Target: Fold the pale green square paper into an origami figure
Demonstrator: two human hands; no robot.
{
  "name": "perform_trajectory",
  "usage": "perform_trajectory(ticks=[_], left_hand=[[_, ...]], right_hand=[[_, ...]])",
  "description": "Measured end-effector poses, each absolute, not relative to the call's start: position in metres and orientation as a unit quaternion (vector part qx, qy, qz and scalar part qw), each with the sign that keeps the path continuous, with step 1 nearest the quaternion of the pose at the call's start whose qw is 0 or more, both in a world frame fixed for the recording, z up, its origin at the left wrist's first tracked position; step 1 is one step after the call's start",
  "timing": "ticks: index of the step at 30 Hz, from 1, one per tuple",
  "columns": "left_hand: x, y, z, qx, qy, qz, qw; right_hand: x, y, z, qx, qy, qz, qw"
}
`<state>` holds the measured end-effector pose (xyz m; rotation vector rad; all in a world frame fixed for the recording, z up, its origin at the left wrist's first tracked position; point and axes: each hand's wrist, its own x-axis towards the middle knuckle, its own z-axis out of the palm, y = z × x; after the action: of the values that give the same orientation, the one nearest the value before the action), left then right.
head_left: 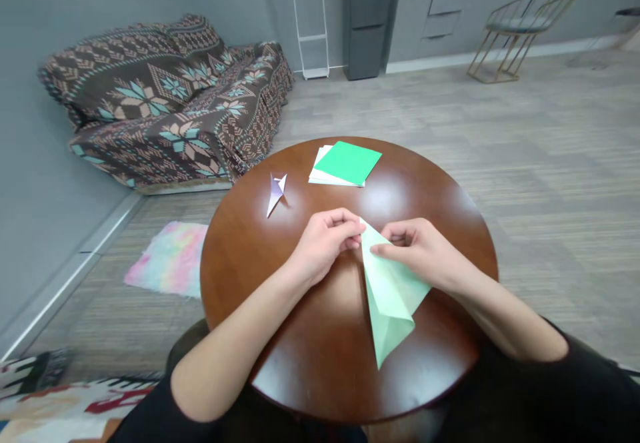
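A light green sheet of paper [393,296], partly folded, is held between my two hands above the round table. My left hand [333,240] pinches its upper left corner between thumb and fingers. My right hand [417,250] grips the upper right edge, thumb on top and fingers curled behind. The lower part of the paper hangs toward me in a folded point, with a loose flap bulging at its right side. Past my left hand, a small purple and white folded paper figure [277,193] lies on the tabletop.
At the table's [240,276] far side lies a stack of square paper with a bright green sheet [349,162] on top. A patterned covered sofa [175,103] stands back left, a pastel mat [170,260] on the floor. A gold-framed chair [520,26] is back right.
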<state>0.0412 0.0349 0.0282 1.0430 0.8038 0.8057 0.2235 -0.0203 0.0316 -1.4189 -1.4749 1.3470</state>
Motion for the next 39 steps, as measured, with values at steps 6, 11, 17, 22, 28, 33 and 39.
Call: perform_trajectory(ticks=[6,11,17,22,28,33,39], left_hand=[[0.041,0.037,0.025,0.509,0.372,0.384,0.674],[0.042,0.032,0.027,0.55,0.343,0.373,0.664],[0.042,0.03,0.026,0.613,0.382,0.333,0.606],[0.043,0.029,0.025,0.619,0.373,0.319,0.614],[0.041,0.033,0.023,0.599,0.375,0.348,0.616],[0.041,0.035,0.023,0.591,0.367,0.357,0.624],[0.042,0.035,0.022,0.582,0.369,0.352,0.633]], right_hand=[[0.222,-0.02,0.027,-0.541,-0.537,0.549,0.343],[0.222,-0.018,0.027,-0.558,-0.515,0.544,0.357],[0.223,-0.019,0.027,-0.549,-0.505,0.558,0.365],[0.223,-0.018,0.026,-0.537,-0.473,0.582,0.387],[0.225,-0.017,0.026,-0.546,-0.464,0.601,0.354],[0.228,-0.016,0.03,-0.539,-0.474,0.61,0.336],[0.232,-0.014,0.029,-0.539,-0.478,0.615,0.321]])
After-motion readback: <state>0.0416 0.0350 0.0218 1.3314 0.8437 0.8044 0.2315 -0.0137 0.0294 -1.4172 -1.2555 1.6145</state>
